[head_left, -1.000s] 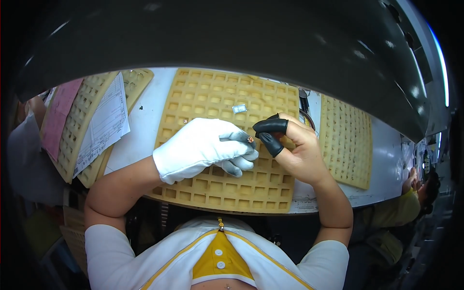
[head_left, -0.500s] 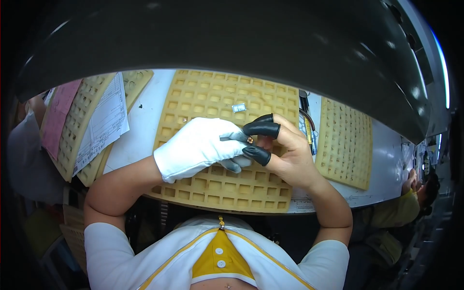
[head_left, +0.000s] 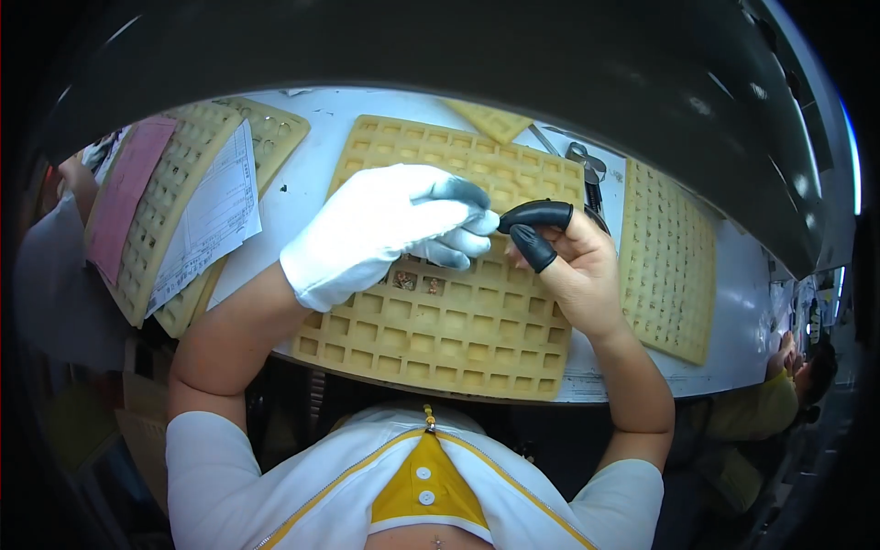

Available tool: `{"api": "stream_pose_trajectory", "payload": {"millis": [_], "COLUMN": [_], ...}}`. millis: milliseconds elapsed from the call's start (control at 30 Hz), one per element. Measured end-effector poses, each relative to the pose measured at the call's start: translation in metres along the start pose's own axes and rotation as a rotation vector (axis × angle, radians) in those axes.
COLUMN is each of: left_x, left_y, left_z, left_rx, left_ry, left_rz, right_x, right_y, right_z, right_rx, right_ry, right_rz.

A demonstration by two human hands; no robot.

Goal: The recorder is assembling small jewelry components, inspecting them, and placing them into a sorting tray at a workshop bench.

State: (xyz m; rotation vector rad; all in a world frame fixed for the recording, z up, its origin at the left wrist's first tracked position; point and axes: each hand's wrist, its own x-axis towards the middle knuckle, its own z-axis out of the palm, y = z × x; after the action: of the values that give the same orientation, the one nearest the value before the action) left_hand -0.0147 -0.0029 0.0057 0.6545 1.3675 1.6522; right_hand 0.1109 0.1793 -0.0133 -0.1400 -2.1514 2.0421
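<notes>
My left hand, in a white glove with grey-smudged fingertips, is closed in a pinch over the yellow pocketed tray. My right hand is bare apart from black finger covers on the thumb and index finger. Its covered index fingertip meets the gloved fingertips, and the thumb presses in close beneath. Whatever lies between the fingers is hidden. Just below the glove, two of the tray's pockets hold small copper-coloured pieces that glint.
Another pocketed tray full of tiny pieces lies at the right. At the left, stacked trays carry a pink sheet and printed papers. Metal tools lie behind the middle tray. A dark hood overhangs the table.
Both hands have moved up and away over the tray. The small copper-coloured piece seen between the fingers is now hidden. Filled pockets have come into sight; a small white-edged packet is no longer visible.
</notes>
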Motion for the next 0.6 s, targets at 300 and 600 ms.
{"api": "stream_pose_trajectory", "payload": {"millis": [300, 600], "left_x": [0.016, 0.013], "left_y": [-0.001, -0.003], "left_z": [-0.030, -0.029], "left_rx": [-0.005, 0.015], "left_ry": [0.127, 0.099], "left_rz": [0.222, 0.224], "right_x": [0.019, 0.017], "right_y": [0.002, -0.016], "right_z": [0.014, 0.045], "right_rx": [-0.871, -1.408], "right_ry": [-0.174, -0.401], "right_rz": [-0.371, -0.549]}}
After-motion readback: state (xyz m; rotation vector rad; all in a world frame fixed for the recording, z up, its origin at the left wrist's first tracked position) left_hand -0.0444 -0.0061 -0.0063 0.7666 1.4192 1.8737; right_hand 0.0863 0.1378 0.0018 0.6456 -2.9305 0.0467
